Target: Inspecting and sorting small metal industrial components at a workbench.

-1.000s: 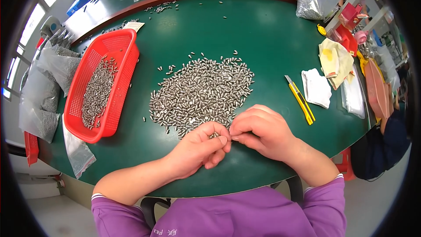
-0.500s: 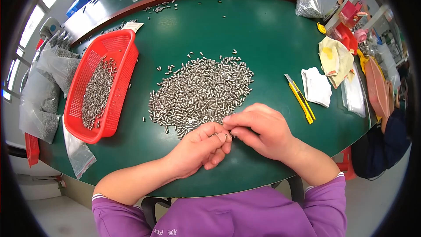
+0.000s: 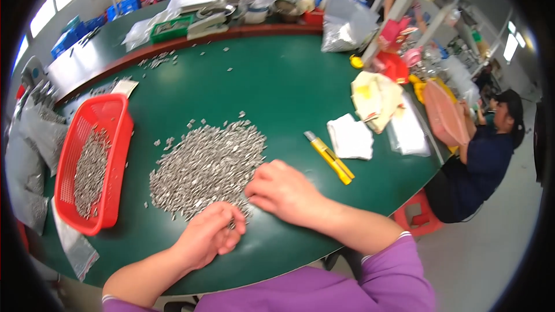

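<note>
A broad pile of small silvery metal pins (image 3: 202,164) lies on the green tabletop. My left hand (image 3: 211,237) hovers at the pile's near edge, thumb and fingers curled together; anything inside them is too small and blurred to name. At the pile's right edge is my right hand (image 3: 283,193), palm down, fingers bent together with the tips by the outermost pins. Whether those tips grip a pin is hidden. Left of the pile stands a red perforated basket (image 3: 120,150), partly filled with similar pins.
A yellow utility knife (image 3: 332,162) lies right of my right hand, near a folded white cloth (image 3: 351,137) and cream gloves (image 3: 373,101). Bags of metal parts (image 3: 26,167) line the left edge. A seated person (image 3: 488,153) works at the far right beside a salmon-coloured basket (image 3: 444,114).
The view has swung right, so the table's things appear farther left. My hands, earlier together at the fingertips, have parted; the right one has moved to the pile's edge.
</note>
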{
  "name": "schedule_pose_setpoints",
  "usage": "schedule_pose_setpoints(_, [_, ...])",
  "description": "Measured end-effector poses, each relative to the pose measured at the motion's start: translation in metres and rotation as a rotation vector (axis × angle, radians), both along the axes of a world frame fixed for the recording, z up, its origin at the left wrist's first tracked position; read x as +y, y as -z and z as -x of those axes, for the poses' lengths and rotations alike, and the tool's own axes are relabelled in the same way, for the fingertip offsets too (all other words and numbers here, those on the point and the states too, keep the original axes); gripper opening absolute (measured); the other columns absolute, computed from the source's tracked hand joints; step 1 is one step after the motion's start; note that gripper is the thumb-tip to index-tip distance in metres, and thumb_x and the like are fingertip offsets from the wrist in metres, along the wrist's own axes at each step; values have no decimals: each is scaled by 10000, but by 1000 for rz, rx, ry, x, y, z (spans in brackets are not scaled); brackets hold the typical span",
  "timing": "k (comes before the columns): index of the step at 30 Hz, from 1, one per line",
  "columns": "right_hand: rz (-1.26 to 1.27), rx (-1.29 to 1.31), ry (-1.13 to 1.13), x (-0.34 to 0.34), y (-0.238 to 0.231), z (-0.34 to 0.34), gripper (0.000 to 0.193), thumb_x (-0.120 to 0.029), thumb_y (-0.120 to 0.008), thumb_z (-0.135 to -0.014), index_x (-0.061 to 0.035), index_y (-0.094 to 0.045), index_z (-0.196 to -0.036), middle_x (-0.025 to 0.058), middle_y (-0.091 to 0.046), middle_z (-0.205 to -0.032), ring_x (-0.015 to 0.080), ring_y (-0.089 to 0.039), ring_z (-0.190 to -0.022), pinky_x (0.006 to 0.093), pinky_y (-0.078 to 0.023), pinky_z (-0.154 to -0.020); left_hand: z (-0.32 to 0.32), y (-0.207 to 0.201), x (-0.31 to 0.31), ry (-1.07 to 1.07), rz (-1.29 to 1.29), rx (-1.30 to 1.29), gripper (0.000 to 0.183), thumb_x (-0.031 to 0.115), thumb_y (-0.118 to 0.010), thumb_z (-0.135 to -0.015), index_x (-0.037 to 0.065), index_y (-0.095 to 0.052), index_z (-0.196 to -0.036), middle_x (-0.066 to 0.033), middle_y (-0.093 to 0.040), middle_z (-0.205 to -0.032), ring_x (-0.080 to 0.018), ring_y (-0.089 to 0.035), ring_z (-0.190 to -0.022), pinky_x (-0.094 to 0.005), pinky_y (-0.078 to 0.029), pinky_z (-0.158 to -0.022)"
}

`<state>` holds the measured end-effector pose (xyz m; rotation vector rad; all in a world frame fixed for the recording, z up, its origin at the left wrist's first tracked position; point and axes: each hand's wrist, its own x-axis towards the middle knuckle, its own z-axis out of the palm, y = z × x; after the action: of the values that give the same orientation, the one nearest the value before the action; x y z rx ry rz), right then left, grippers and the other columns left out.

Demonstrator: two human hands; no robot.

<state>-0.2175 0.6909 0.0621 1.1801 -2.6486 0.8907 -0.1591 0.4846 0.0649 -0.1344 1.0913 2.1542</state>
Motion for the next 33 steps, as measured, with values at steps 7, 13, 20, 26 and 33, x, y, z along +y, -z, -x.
schedule_pose_setpoints(7, [37,-7,-33,-7,-3,-11,122,-130,-607,-761,-91,-547,-860,71,-505,-842,279,-490,-836,373,-427,-731,-5,3,-4,-32,-35,14,110,124,-435,-917,25,-483,-915,-101,-550,-798,-132,-454,-563,-234,-353,-456])
schedule_pose_setpoints(13, [297,-284,-218,-14,-14,-20,106,-140,-610,-809,-82,-569,-887,61,-541,-896,238,-512,-924,342,-420,-803,-11,3,-2,-76,-12,11,63,93,-494,-897,49,-469,-935,-84,-555,-791,-118,-450,-562,-223,-341,-450])
schedule_pose_setpoints(20, [319,-13,-203,-10,-13,-12,144,-109,-680,-730,-99,-628,-864,36,-596,-845,224,-560,-827,337,-442,-738,-6,0,3,-47,-20,45,82,122,-489,-908,52,-466,-942,-61,-520,-757,-98,-438,-554,-205,-314,-425])
schedule_pose_setpoints(26, [322,2,-178,-15,-12,-6,161,-66,-670,-717,-109,-659,-872,24,-573,-811,195,-550,-750,309,-441,-666,-2,-3,0,-33,-55,57,147,195,-437,-939,55,-472,-966,-42,-533,-820,-76,-449,-573,-191,-325,-435])
schedule_pose_setpoints(33, [270,0,-193,-16,-10,-11,164,-95,-655,-734,-109,-643,-897,35,-564,-834,230,-545,-781,334,-443,-690,-4,0,1,-4,34,59,122,178,-446,-934,67,-469,-978,-36,-527,-814,-68,-439,-560,-190,-325,-436])
